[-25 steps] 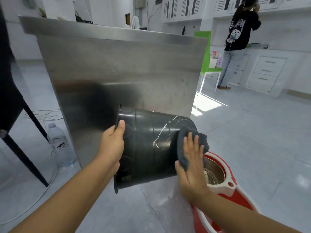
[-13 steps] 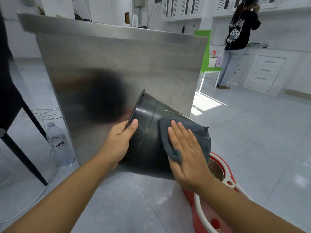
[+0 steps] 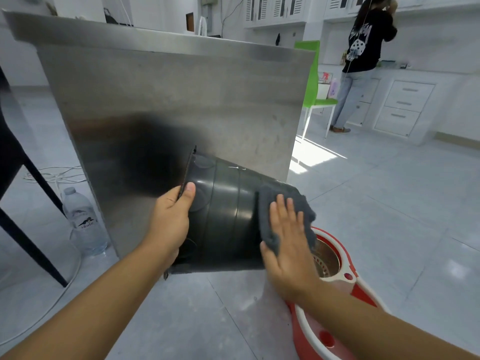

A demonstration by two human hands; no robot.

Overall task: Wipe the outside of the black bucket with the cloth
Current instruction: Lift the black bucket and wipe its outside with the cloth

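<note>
From the head view, the black bucket (image 3: 228,219) hangs in the air on its side in front of the steel bench (image 3: 181,100), its long axis running from the rim at ten o'clock to the base at four o'clock. The left hand (image 3: 170,222) holds the rim, thumb on the outer wall and fingers hooked out of sight inside. The right hand (image 3: 288,242) lies flat, fingers spread wide, pressing the grey cloth (image 3: 280,209) against the wall near the base end. The unwiped middle band lies at nine o'clock from that palm, so I'd judge the right hand is the nearer one to sweep along the axis toward the rim. A red mop bucket (image 3: 335,289) sits on the floor beneath.
</note>
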